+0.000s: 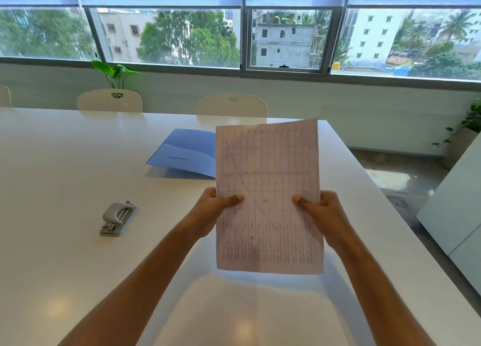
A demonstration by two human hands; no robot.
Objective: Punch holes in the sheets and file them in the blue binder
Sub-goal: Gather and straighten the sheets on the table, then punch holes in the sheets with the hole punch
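Left hand (213, 210) pinches left edge of gridded sheets (269, 197), thumb on front; right hand (324, 215) pinches right edge likewise; stack held upright above white table (52, 163), centre frame; sheet count unclear. Step, judged: squaring stack before punching. Next calls for carrying edge to grey hole punch (118, 218), lower left. Blue binder (186, 152) lies open behind sheets; visible part holds no paper.
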